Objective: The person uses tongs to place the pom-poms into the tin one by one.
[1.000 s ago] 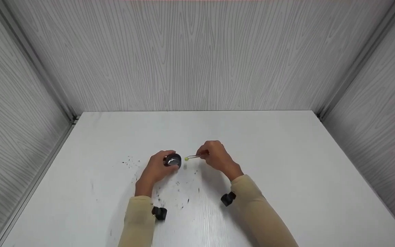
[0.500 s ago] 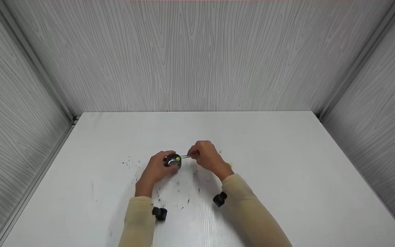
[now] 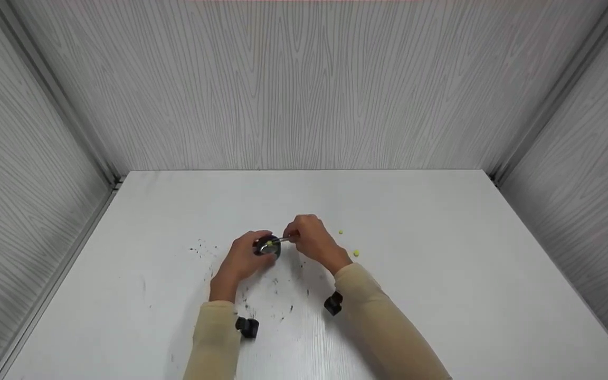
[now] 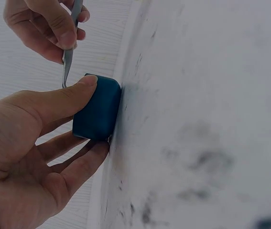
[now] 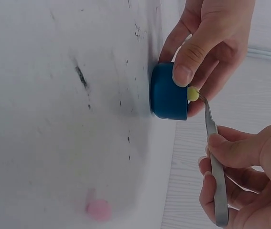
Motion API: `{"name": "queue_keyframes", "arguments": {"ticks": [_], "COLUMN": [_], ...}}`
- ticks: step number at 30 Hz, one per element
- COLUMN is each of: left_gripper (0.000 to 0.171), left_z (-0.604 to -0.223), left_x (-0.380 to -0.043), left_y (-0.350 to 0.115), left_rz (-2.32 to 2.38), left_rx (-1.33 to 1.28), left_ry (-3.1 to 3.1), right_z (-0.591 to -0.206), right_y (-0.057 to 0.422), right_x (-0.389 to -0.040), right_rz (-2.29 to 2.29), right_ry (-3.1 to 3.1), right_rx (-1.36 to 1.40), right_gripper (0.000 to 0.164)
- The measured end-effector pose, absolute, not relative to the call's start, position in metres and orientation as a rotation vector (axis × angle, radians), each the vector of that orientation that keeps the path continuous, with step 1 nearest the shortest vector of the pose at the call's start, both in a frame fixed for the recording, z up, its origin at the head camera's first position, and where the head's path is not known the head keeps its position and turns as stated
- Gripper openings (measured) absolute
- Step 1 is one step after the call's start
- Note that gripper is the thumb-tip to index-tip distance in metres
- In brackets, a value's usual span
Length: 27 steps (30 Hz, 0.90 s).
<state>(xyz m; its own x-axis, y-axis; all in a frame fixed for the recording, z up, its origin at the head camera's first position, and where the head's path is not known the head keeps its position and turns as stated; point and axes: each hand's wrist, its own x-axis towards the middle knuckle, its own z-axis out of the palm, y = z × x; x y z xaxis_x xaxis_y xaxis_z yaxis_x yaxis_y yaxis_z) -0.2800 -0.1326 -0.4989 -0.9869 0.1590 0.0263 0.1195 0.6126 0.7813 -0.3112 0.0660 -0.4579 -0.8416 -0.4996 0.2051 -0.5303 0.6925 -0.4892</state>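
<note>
My left hand (image 3: 243, 258) grips a small blue cup (image 5: 166, 93) on the white tabletop, thumb on one side and fingers on the other. From above, the cup's inside looks dark and shiny. Metal tweezers (image 5: 216, 176) with a bent tip are pinched in my right hand (image 3: 312, 240), just right of the cup. At their tip a small yellow ball (image 5: 192, 93) shows at the cup's mouth, overlapping the opening in the head view. The left wrist view hides the ball behind my left thumb and the cup (image 4: 99, 109).
Two small yellow-green balls, one farther back (image 3: 341, 232) and one nearer (image 3: 356, 253), lie on the table right of my right hand. A pink ball (image 5: 99, 210) shows in the right wrist view. Dark marks dot the tabletop (image 3: 420, 295). Grey wood-grain panels (image 3: 304, 84) enclose it at back and sides.
My right hand has moved left, carrying the yellow ball in the tweezers from beside the cup to over its mouth. Two balls behind that arm have come into view. The left hand stays put.
</note>
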Motion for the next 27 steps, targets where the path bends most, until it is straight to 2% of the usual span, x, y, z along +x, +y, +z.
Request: {"name": "queue_keyframes", "arguments": {"ticks": [27], "left_gripper": [0.057], "left_z": [-0.497], "left_x": [-0.279], "left_y": [-0.132], "left_rz": [1.35], "left_rx": [0.234], "left_ry": [2.765], "right_z": [-0.47], "right_y": [0.052], "right_x": [-0.312], "right_rz": [0.751], "right_ry": [-2.797], "right_rx": [0.904], "right_gripper": [0.023]}}
